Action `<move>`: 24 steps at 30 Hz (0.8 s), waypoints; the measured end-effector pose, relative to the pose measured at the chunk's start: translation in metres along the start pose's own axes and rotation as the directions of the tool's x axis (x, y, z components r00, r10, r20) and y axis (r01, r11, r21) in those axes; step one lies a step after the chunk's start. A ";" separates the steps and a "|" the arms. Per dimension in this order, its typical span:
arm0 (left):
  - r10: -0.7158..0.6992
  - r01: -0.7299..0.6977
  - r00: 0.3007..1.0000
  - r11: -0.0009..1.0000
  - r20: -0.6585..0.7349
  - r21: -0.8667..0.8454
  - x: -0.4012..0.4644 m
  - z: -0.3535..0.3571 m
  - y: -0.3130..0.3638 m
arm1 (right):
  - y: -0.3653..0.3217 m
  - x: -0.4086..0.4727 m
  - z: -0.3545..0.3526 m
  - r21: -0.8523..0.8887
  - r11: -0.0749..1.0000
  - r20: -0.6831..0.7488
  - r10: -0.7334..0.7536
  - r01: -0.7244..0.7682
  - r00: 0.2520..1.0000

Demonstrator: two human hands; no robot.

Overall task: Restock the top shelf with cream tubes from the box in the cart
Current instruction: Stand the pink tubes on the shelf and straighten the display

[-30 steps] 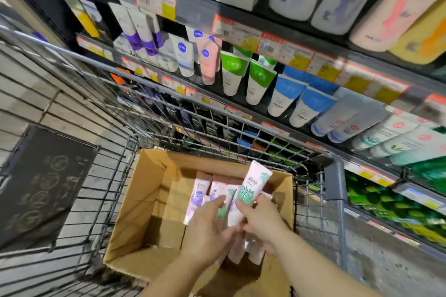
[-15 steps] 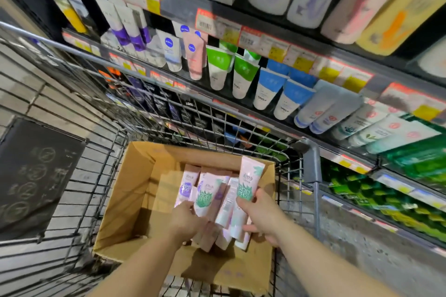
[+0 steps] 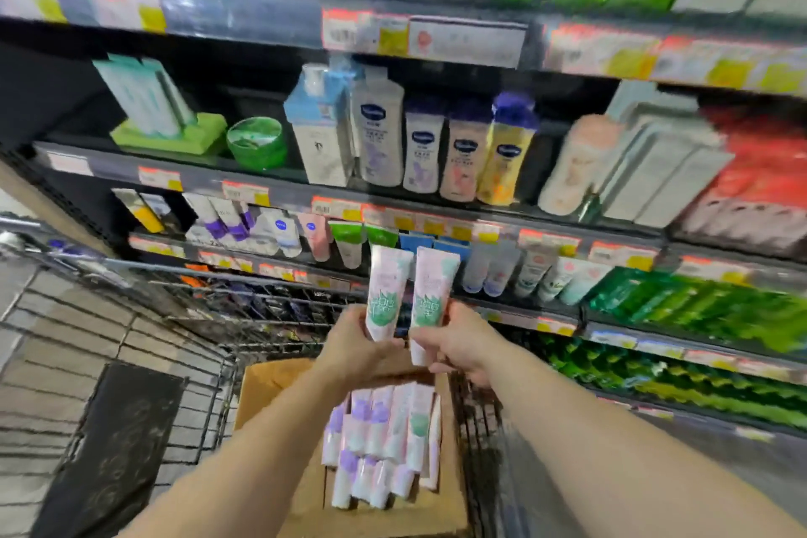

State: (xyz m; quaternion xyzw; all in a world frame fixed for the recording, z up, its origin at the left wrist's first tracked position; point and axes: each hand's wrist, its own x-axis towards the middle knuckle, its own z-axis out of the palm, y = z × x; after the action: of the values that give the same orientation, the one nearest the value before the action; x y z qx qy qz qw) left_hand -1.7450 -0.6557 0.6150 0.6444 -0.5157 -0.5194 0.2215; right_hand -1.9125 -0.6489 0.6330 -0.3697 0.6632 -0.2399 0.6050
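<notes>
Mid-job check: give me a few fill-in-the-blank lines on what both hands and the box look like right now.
1. Each hand holds ____ cream tube: the left hand and the right hand.
2. The held tubes show a ____ leaf print.
3. The cardboard box sits inside the wire ____.
4. More tubes lie in the box, several with ____ prints.

Missing words: one; green; cart; purple
</notes>
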 end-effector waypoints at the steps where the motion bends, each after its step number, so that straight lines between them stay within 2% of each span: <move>1: 0.046 -0.046 0.999 0.999 -0.001 0.027 -0.002 0.000 0.014 | -0.006 -0.007 -0.009 0.008 1.000 -0.022 -0.021 0.021 1.000; 7: 0.233 -0.239 0.970 0.965 0.064 0.104 -0.019 0.032 0.094 | -0.025 -0.061 -0.078 0.114 0.986 -0.115 -0.107 0.121 0.988; 12: 0.314 -0.327 0.940 0.941 0.134 0.089 -0.040 0.104 0.164 | -0.019 -0.126 -0.164 0.158 0.964 -0.233 -0.173 0.212 0.957; 17: 0.433 -0.451 0.871 0.892 0.233 0.028 -0.100 0.222 0.247 | 0.014 -0.209 -0.289 0.182 0.934 -0.348 -0.231 0.307 0.909; 20: 0.484 -0.469 0.817 0.874 0.314 -0.130 -0.146 0.310 0.294 | 0.043 -0.272 -0.376 0.160 0.911 -0.434 -0.282 0.381 0.856; 24: 0.553 -0.477 0.692 0.833 0.463 -0.280 -0.208 0.434 0.352 | 0.098 -0.360 -0.482 0.111 0.909 -0.588 -0.266 0.402 0.764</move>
State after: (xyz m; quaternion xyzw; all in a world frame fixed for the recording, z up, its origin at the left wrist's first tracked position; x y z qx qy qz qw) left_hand -2.2732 -0.4912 0.8388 0.2888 -0.6788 -0.6262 0.2524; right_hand -2.4064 -0.3701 0.8570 -0.3230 0.7014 -0.5170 0.3694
